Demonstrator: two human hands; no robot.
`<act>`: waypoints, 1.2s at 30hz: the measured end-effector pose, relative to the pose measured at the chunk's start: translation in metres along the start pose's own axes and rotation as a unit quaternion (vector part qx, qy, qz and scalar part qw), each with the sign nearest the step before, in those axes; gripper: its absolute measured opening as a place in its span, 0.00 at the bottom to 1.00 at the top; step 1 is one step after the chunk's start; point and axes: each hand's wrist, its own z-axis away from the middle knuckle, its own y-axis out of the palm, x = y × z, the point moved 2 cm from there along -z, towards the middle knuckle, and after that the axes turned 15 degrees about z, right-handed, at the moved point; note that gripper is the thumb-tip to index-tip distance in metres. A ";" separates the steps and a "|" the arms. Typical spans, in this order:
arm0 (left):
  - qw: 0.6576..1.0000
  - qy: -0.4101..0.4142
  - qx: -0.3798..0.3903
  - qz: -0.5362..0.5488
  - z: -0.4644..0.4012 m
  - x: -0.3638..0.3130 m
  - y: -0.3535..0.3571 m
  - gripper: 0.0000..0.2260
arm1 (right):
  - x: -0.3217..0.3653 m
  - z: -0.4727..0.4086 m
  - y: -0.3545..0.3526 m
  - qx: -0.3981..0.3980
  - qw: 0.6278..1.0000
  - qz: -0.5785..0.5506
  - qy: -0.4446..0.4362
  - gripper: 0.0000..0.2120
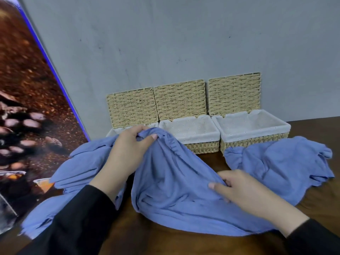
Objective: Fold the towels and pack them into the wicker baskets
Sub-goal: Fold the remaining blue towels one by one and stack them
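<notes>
A crumpled blue towel (174, 196) lies on the dark wooden table in front of me. My left hand (130, 146) grips a bunched part of it and lifts it near the baskets. My right hand (237, 188) pinches a fold of the same towel lower down on the right. Another blue towel (279, 162) lies rumpled at the right, and more blue cloth (79, 162) sits at the left under my left arm. Three lined wicker baskets stand open against the wall: left (112, 132), middle (202, 144) and right (253, 142), their lids leaning back.
A grey wall rises right behind the baskets. A large printed panel (31, 107) with a blue edge leans along the left side. Bare table (312, 126) shows at the far right and along the front edge.
</notes>
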 end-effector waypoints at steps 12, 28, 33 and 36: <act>0.924 -0.068 -0.134 0.351 -0.021 -0.027 -0.023 0.07 | 0.038 -0.002 -0.122 -0.388 0.842 -0.373 -0.025 0.10; 0.955 -0.215 -0.082 0.190 -0.059 0.007 -0.010 0.10 | 0.012 -0.056 -0.123 -0.262 0.904 -0.317 0.116 0.09; 0.977 -0.176 -0.044 0.117 -0.085 0.013 0.011 0.18 | -0.004 -0.103 -0.116 -0.183 0.962 -0.164 0.115 0.19; 0.994 -0.102 0.028 0.003 -0.048 0.036 0.033 0.10 | -0.006 -0.085 -0.074 -0.178 0.979 -0.028 0.095 0.11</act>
